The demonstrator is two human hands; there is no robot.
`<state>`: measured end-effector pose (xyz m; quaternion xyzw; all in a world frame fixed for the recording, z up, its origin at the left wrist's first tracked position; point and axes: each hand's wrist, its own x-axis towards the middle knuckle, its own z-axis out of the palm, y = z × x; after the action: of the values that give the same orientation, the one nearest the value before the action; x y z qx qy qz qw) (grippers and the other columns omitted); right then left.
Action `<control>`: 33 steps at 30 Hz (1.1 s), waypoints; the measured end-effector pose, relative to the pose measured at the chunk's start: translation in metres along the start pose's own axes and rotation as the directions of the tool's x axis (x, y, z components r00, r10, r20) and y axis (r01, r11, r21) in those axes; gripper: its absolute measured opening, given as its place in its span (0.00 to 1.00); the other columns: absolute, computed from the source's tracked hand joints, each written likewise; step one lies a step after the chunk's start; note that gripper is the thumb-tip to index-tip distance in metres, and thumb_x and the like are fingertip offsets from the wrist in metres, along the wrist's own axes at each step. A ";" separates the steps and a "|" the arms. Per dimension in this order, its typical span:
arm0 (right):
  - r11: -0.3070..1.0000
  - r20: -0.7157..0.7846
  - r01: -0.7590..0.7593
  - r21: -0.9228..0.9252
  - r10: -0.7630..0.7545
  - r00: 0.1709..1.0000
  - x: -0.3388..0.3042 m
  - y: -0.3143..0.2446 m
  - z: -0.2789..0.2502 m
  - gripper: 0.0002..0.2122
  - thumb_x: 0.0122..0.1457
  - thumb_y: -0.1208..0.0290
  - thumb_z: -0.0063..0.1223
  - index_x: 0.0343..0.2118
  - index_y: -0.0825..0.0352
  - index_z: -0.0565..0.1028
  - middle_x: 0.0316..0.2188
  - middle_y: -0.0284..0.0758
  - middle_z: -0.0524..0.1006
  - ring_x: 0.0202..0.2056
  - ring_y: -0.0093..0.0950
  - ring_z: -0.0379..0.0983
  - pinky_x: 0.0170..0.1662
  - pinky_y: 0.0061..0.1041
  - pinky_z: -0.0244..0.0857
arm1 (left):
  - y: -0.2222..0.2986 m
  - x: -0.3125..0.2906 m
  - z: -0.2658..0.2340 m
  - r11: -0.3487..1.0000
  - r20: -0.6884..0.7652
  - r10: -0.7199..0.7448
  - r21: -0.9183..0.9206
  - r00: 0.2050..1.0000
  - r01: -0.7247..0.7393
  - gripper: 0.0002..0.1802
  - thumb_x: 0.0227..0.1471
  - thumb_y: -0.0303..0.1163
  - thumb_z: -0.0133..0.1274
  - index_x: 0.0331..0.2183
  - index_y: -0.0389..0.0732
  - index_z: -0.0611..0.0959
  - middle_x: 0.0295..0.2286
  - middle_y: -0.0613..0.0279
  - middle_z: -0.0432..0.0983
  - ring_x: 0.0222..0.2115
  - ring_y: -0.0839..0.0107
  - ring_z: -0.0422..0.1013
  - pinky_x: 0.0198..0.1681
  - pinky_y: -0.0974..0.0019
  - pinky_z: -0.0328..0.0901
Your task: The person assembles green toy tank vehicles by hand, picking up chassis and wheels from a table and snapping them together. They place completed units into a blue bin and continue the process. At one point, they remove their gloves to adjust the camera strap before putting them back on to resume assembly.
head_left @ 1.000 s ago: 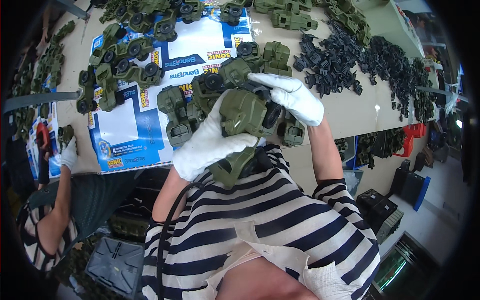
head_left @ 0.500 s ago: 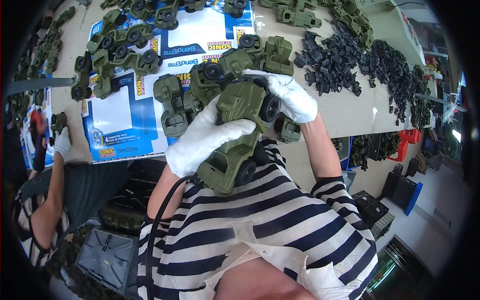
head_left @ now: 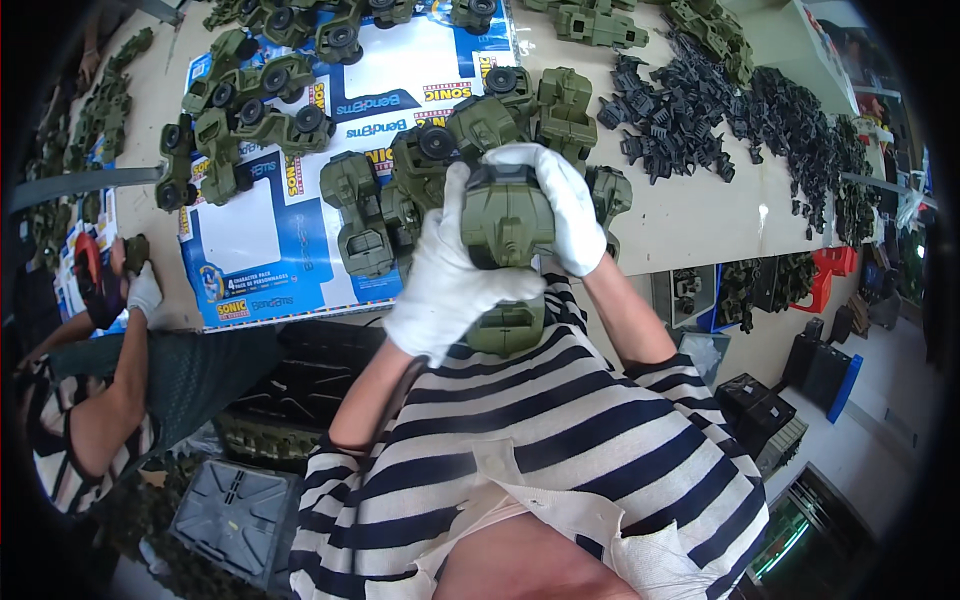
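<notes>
Close to my chest I hold an olive-green toy military truck (head_left: 508,222) in both white-gloved hands. My left hand (head_left: 450,285) is closed round its left side, the thumb lying across the lower body. My right hand (head_left: 568,205) grips the right side and far end, fingers curled over the top. A dark strip shows at the truck's far end beneath those fingers; I cannot make out what it is. More green toy trucks (head_left: 362,215) lie on the table just beyond and beside my hands, several with black wheels.
Printed blue-and-white card sheets (head_left: 250,270) cover part of the pale table (head_left: 690,215). Small black plastic parts (head_left: 665,115) are heaped at the right. On the left, a co-worker's gloved hand (head_left: 145,290) is at the table edge. A grey crate (head_left: 235,520) stands below left.
The truck has turned in my hands from a slant to nearly straight, and its black wheels no longer show. My left hand has shifted right; the whole view has shifted slightly.
</notes>
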<state>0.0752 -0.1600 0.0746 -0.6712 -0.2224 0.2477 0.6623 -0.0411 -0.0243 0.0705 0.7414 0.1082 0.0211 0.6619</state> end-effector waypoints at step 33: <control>0.548 -0.498 -0.265 -0.793 -0.334 0.800 0.032 0.011 -0.037 0.31 0.49 0.48 0.64 0.51 0.64 0.73 0.51 0.42 0.72 0.53 0.39 0.68 0.55 0.37 0.62 | -0.033 -0.009 -0.020 0.473 0.052 -0.387 -0.846 0.921 0.246 0.30 0.53 0.40 0.61 0.54 0.41 0.72 0.46 0.63 0.76 0.46 0.70 0.73 0.51 0.65 0.67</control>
<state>0.1234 -0.1690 0.0626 -0.9393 -0.1055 -0.1275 0.3006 -0.0580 -0.0028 0.0415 0.2952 0.2684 0.0019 0.9170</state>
